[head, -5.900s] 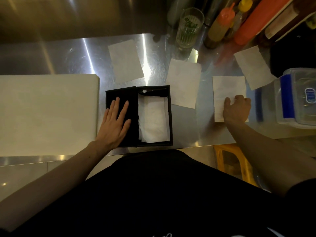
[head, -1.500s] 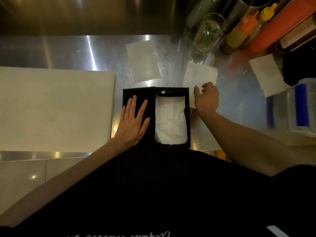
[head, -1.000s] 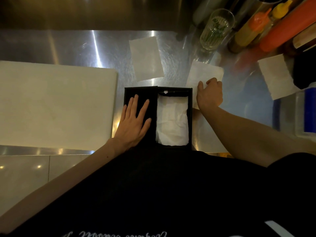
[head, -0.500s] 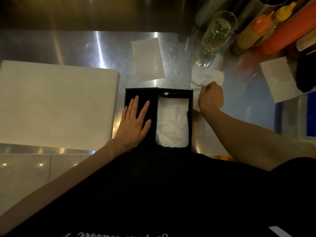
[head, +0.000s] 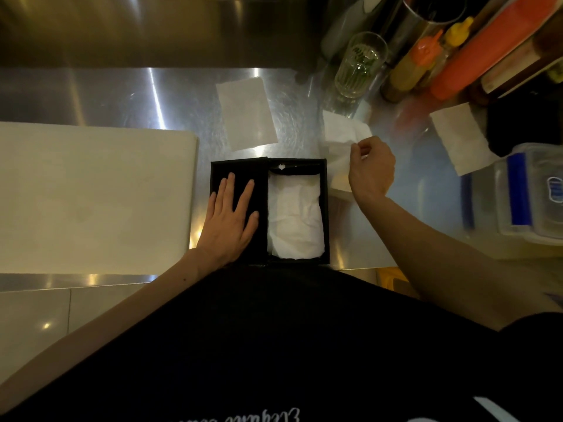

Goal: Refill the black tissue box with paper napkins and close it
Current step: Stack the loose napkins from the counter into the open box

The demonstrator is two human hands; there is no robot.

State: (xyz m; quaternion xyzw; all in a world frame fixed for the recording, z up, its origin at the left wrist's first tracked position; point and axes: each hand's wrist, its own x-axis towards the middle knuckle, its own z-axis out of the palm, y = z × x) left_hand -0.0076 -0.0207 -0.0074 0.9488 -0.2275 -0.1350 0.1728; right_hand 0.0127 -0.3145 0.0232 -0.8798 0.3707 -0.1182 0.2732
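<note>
The right hand [head: 370, 169] is closed on a paper napkin [head: 341, 135], pinched at its near edge and already crumpling, just beside the right wall of the black tissue box [head: 327, 208]. The left hand [head: 230, 220] lies flat, fingers spread and holding nothing, on the box's opened lid [head: 237, 178], pinning it down at the near edge of the counter [head: 122, 95].

The napkin looks near weightless and limp — it will fold wherever it is gripped, and probably tears if dragged across steel. An edge or corner pinch seems the sensible hold, lifting rather than sliding. The box looks stiff and light, likely to skid without that left palm on it. Its right compartment already holds rumpled napkins [head: 294, 217].

Two more napkins lie loose: one [head: 246, 112] beyond the box, one [head: 460, 137] toward the right edge, partly against a clear lidded container [head: 524, 193]. The counter is brushed steel, smooth and glaring — slippery, I judge. A white board [head: 91, 196] fills its left side; a glass [head: 359, 65] and sauce bottles [head: 426, 62] crowd the far right corner.
</note>
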